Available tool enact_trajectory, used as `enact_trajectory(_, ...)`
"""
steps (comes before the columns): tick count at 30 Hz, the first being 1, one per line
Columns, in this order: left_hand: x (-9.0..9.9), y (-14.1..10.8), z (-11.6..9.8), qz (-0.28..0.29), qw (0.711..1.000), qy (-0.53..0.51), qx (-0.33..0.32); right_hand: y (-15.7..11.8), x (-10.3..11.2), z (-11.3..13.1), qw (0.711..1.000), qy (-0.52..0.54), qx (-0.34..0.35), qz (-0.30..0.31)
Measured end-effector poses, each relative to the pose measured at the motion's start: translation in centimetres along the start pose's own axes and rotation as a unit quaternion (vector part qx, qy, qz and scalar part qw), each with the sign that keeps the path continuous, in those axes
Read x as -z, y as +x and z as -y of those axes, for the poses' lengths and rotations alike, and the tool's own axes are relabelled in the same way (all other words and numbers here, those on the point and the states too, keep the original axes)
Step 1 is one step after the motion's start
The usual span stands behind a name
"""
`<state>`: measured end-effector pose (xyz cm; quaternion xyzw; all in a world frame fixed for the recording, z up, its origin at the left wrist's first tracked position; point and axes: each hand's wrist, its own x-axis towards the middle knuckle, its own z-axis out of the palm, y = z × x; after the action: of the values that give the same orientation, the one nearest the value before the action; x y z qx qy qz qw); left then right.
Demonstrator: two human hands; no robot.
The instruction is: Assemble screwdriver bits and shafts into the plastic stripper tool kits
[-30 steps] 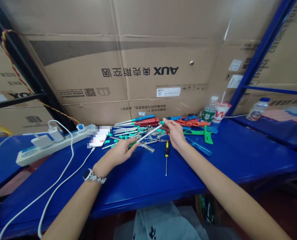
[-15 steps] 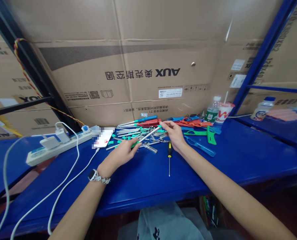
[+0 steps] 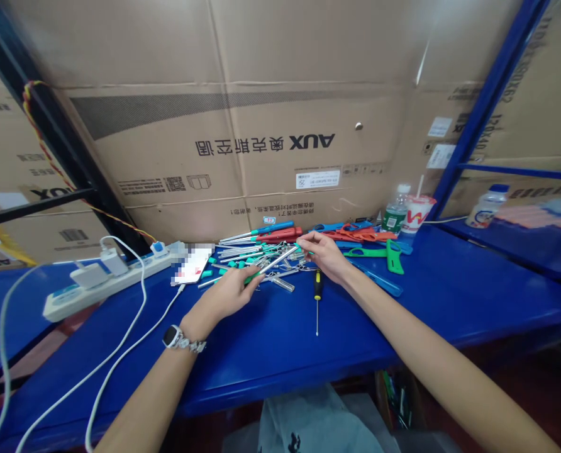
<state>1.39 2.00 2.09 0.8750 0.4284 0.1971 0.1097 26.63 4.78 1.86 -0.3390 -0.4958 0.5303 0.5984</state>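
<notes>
My left hand (image 3: 227, 292), with a watch on its wrist, is closed around the lower green end of a slim silver rod (image 3: 278, 260). The rod slants up to the right, where my right hand (image 3: 326, 253) pinches its other end, which shows a bit of green. Under and behind my hands lies a pile of similar silver rods (image 3: 240, 250) with green pieces, wire hooks and a clear tube (image 3: 283, 284). In front of my right hand, a black and yellow screwdriver (image 3: 317, 286) lies with its tip toward me.
Behind the pile lie red-handled tools (image 3: 280, 234), orange and blue plastic pieces and a green plastic piece (image 3: 394, 257). A power strip (image 3: 115, 283), white cables and a phone (image 3: 193, 264) are left. A bottle (image 3: 396, 211) and cup (image 3: 418, 214) stand right.
Both hands keep hold of the rod, with little movement between them. The whole view has shifted slightly.
</notes>
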Motion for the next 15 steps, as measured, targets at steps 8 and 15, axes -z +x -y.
enact_trajectory(8, -0.1, 0.1, 0.4, 0.002, 1.000, -0.007, 0.005, -0.2, 0.5, 0.8, 0.997, 0.033, -0.061, 0.045)
enact_trajectory(15, -0.1, 0.1, 0.3, 0.004, 1.000, 0.024, -0.007, -0.1, 1.1, 0.9, 0.997, -0.007, -0.029, 0.072)
